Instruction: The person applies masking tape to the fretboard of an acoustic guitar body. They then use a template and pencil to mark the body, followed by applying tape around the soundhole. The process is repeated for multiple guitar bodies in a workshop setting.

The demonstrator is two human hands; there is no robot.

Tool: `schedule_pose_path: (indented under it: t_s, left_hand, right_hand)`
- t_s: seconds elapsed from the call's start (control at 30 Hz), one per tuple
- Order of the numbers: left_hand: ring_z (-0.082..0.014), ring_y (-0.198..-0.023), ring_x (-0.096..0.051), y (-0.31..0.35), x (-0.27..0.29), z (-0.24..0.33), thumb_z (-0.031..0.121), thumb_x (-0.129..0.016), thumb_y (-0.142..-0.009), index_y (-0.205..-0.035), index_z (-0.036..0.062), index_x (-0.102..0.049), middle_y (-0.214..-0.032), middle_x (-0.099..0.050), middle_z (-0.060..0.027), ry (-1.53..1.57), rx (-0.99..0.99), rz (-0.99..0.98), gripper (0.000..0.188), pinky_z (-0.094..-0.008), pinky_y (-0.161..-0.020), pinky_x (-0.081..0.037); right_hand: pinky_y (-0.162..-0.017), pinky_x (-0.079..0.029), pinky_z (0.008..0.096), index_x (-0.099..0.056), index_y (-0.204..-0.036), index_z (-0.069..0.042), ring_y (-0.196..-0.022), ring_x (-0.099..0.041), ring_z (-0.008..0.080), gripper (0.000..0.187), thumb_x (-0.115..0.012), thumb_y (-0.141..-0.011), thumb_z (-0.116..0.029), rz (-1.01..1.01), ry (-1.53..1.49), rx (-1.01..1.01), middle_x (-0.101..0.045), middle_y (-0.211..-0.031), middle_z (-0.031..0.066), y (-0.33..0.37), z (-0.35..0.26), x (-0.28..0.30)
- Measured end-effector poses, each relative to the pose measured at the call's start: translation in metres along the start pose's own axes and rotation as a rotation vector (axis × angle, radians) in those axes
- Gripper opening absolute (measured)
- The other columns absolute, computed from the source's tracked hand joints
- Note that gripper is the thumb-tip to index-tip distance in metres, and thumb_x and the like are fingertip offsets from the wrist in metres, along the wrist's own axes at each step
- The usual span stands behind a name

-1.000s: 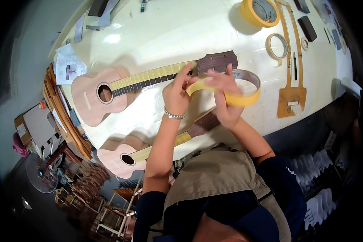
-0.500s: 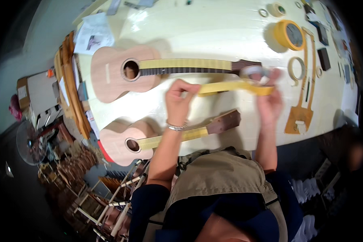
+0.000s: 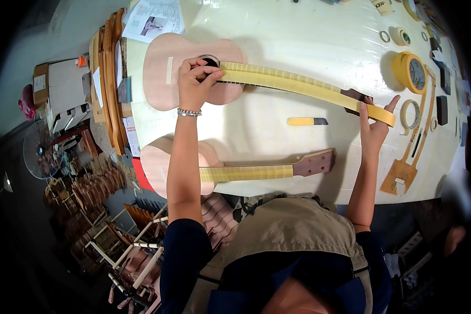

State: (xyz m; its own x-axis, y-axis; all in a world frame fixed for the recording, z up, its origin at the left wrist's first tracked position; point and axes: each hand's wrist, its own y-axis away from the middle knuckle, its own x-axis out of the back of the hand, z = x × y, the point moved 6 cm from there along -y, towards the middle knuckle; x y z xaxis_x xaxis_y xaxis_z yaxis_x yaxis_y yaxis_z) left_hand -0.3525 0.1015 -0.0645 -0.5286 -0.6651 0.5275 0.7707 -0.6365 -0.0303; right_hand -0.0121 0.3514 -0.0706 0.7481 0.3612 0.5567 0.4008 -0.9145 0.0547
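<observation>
An unfinished ukulele (image 3: 159, 70) of pale wood lies at the far side, its neck pointing right. Yellow masking tape (image 3: 282, 81) stretches along its fretboard; dark fret ends show below the strip. My left hand (image 3: 193, 86) pinches the strip's left end beside the sound hole, which it partly covers. Past the dark headstock, my right hand (image 3: 374, 128) grips the tape roll (image 3: 384, 116), its index finger pointing out. Nearer me lies a second ukulele (image 3: 154, 159), its fretboard also taped yellow; my left forearm hides part of its body.
Between the necks lies a yellow-and-dark cutter (image 3: 301, 121). On the right are a large yellow tape roll (image 3: 409, 72), a pale tape ring (image 3: 410, 114) and a wooden template (image 3: 395, 178). Printed sheets (image 3: 154, 21) and stacked wooden pieces (image 3: 110, 78) are at left.
My left hand has moved left and away from me to the sound hole. My right hand has gone right, and the tape now runs along the far fretboard. The view has shifted.
</observation>
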Motion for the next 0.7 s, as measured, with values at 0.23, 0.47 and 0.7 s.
schedule_pose_path:
  t_s: [0.23, 0.47, 0.7]
  left_hand:
    - [-0.0083, -0.069, -0.056, 0.004, 0.001, 0.001, 0.003, -0.077, -0.07, -0.076, 0.0, -0.071, -0.101, -0.045, -0.0023, -0.03, 0.042, -0.006, 0.01, -0.0203, -0.056, -0.052]
    - [-0.0208, -0.091, -0.055, 0.01, 0.013, 0.004, 0.006, -0.081, -0.063, -0.108, 0.0005, -0.063, -0.105, -0.051, -0.0081, -0.412, -0.178, 0.237, 0.049, -0.0292, -0.076, -0.049]
    - [-0.0305, -0.135, -0.028, 0.054, -0.038, 0.026, 0.044, -0.054, -0.087, -0.142, 0.0012, -0.027, -0.147, -0.032, -0.0123, -0.872, -0.362, -0.112, 0.074, -0.0651, -0.102, -0.009]
  right_hand:
    - [-0.106, -0.026, 0.0312, -0.002, -0.146, -0.001, -0.109, -0.058, 0.0164, 0.086, -0.063, -0.087, -0.012, -0.008, -0.021, -0.016, -0.065, -0.105, 0.0135, 0.0, 0.002, -0.002]
    - [-0.11, -0.022, 0.0354, -0.001, -0.146, 0.0, -0.11, -0.058, 0.0153, 0.086, -0.062, -0.086, -0.011, 0.013, -0.095, 0.029, -0.066, -0.103, 0.0127, 0.002, 0.003, -0.001]
    - [-0.086, -0.047, 0.028, -0.003, -0.146, 0.001, -0.102, -0.063, 0.021, 0.096, -0.07, -0.081, -0.017, 0.098, -0.012, 0.065, -0.067, -0.099, 0.0178, -0.002, 0.006, -0.002]
